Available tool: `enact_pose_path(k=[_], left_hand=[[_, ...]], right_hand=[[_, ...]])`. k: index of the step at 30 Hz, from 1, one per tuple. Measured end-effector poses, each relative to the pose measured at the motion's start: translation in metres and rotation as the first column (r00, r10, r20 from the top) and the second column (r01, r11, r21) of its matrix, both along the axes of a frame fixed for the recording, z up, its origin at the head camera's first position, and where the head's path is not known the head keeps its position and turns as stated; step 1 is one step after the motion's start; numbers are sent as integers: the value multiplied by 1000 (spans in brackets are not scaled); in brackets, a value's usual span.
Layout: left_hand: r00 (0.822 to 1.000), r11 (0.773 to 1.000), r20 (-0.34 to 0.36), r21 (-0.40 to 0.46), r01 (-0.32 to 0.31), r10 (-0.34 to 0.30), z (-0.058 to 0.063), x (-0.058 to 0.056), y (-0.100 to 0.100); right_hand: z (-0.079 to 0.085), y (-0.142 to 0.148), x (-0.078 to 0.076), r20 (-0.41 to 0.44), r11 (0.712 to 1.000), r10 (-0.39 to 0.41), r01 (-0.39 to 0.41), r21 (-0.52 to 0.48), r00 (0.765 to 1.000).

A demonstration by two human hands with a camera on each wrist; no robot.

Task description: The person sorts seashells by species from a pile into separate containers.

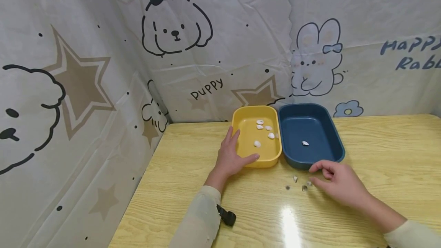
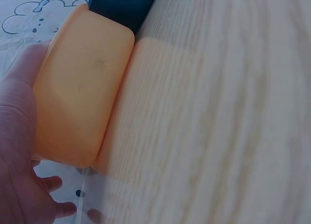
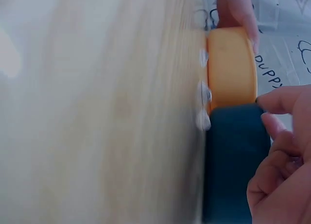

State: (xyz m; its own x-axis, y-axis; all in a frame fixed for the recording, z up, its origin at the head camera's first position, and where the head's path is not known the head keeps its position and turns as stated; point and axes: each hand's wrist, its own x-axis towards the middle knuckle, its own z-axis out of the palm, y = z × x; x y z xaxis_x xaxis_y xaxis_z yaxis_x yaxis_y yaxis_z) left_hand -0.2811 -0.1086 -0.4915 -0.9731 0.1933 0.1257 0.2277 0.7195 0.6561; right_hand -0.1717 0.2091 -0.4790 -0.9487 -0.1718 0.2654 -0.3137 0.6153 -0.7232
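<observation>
My left hand (image 1: 231,157) lies at the near left corner of a yellow tray (image 1: 253,161). Its thumb reaches over the near rim and its fingers stretch along the left wall. Several small white shells (image 1: 257,144) lie in that tray. To its right stands a dark blue tray (image 1: 310,110) with one white shell (image 1: 305,143) in it. My right hand (image 1: 344,183) hovers at the blue tray's near edge, with a small gap between index fingertip and thumb and the other fingers curled in. Under its thumb, small shells (image 1: 304,188) lie on the table.
The two trays stand side by side at the back of the wood-grain table (image 1: 179,186), close to a hanging white cloth (image 1: 220,22) with cartoon prints. More cloth hangs along the left side. A black strap end (image 1: 227,216) sticks out from the left sleeve.
</observation>
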Motion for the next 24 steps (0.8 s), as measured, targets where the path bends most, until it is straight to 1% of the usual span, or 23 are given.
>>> enact_pose_path(k=[7,12,17,21,24], left_hand=[[1000,1000,-3,6,-1,1,0,0,0],[1000,1000,-9,1,-4,4,-2,-1,0],[1000,1000,-7,0,-6,6,-2,-2,0],[1000,1000,-5,1,-8,8,-2,-2,0],[1000,1000,-6,3,-9,9,-2,-1,0]], right_hand=[[-7,-4,3,89,1000,1,-1,-3,996],[-12,-5,3,140,1000,26,-25,-11,990],[-20,-5,1,152,998,55,-56,7,987],[-25,-6,-1,130,995,89,-95,42,988],[-26,-7,-1,102,990,103,-111,81,989]])
